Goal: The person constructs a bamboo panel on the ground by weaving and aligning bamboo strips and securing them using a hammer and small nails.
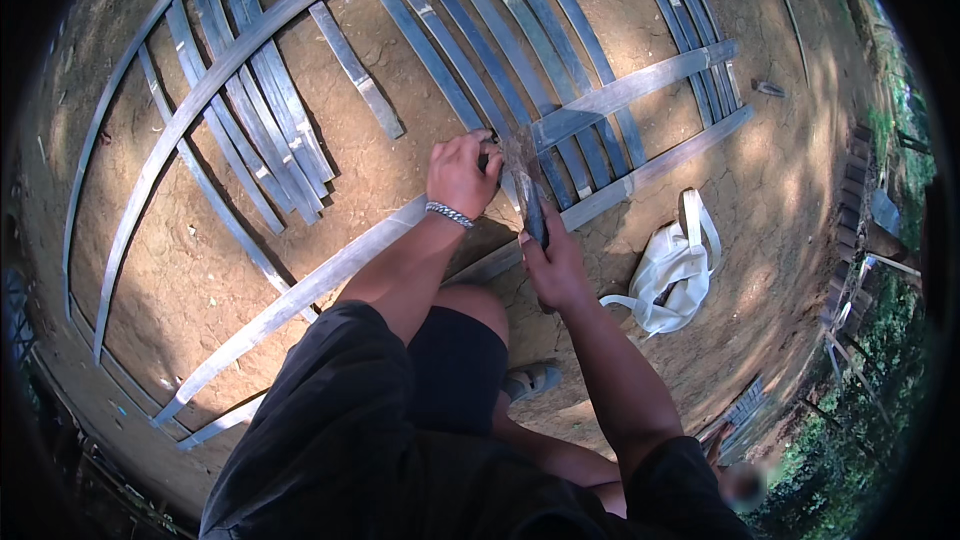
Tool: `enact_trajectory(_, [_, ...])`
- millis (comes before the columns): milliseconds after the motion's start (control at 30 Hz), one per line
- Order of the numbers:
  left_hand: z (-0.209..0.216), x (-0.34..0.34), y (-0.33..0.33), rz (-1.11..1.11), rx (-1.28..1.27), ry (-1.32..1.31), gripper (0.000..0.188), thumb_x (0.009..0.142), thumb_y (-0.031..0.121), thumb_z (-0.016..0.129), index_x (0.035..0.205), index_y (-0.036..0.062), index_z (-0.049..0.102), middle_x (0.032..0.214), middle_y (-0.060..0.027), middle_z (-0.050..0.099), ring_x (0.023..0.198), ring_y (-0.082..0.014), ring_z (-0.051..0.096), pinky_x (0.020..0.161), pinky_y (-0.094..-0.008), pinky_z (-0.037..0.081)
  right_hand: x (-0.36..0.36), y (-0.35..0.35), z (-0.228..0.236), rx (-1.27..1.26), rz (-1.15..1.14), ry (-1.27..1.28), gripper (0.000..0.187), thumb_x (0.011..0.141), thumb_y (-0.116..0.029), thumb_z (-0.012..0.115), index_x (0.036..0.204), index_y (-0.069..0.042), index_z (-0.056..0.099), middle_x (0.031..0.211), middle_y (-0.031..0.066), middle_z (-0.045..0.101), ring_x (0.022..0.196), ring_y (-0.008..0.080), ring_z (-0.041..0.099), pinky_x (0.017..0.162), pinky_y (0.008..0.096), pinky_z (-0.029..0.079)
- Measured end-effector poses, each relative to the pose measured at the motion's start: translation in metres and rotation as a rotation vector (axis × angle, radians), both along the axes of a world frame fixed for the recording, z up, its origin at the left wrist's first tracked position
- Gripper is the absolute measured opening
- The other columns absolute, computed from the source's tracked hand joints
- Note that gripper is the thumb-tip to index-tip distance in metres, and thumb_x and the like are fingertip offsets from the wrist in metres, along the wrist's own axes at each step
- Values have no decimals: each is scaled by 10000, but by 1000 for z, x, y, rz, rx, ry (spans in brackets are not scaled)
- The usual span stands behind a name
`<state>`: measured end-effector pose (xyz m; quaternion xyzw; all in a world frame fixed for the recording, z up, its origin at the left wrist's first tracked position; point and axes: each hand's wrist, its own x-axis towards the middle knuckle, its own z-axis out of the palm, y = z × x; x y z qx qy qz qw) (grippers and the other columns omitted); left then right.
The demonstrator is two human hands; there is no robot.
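Observation:
My left hand (462,177), with a braided bracelet at the wrist, is closed beside the end of a flat grey strip. Its fingers are pinched around something dark that I cannot make out. To its right, my right hand (556,265) grips the dark handle of a machete (522,175). The brownish blade points away from me, close to my left fingertips, over where strips cross. Several long grey-blue strips (490,50), like split bamboo or wood, run away from me on the ground. A crosswise strip (625,92) lies over them on the right.
A white cloth bag (672,278) lies on the bare earth to the right. Long curved strips (200,100) form a lattice on the left. My sandalled foot (532,380) is below my hands. Another person (740,485) is partly visible at lower right, near greenery.

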<state>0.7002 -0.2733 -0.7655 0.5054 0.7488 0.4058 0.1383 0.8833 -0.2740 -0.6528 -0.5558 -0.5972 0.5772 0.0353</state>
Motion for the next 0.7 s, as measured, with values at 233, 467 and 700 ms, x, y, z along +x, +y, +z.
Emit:
enact_trajectory(233, [14,-6,1,-27,-16,-23,298,781,73,771,1060,61,668,997,-103,706,963,-320,668,861,-442,499,25,-28,-21,72,-104,65,609,1011,-93,561,1570,-27,328,853,34,573,603,104,546,551,280,468])
enact_trajectory(467, [-1,-2,10,330,-49,-110,285,854,40,647,1138,18,636,1043,-177,651,947,-361,656,870,-459,520,8,-22,1,-98,-167,75,614,1022,-134,575,1572,-27,324,854,35,569,606,103,546,548,284,462])
enact_trajectory(700, [11,-3,3,39,22,-61,184,804,68,721,987,68,742,1018,-142,686,869,-323,684,743,-423,555,-2,-10,6,-168,-236,151,604,1021,-122,557,1575,-68,323,749,12,562,606,87,529,560,284,443])
